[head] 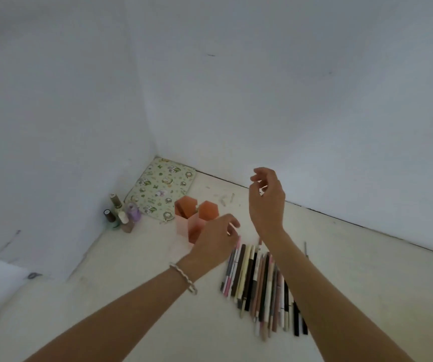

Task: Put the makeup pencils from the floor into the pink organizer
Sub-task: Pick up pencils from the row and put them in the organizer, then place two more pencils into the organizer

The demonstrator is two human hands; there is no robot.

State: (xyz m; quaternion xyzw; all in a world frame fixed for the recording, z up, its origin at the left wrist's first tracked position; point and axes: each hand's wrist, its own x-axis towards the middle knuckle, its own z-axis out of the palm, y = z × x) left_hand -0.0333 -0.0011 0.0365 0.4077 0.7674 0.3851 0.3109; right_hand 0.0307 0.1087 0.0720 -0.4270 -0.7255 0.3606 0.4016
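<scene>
Most pencils (259, 286) on floor (132, 296); organizer (194, 218) near empty. Left hand (215, 239) fingers pinching pink pencil tip; right hand (266, 199) raised, fingers loosely apart, empty.

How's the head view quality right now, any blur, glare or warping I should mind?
Head view: light flat and dim, no glare; wide-angle bends the wall-floor line; both hands, left hand and right hand, slightly motion-soft; makeup pencils and pink organizer are readable.
</scene>
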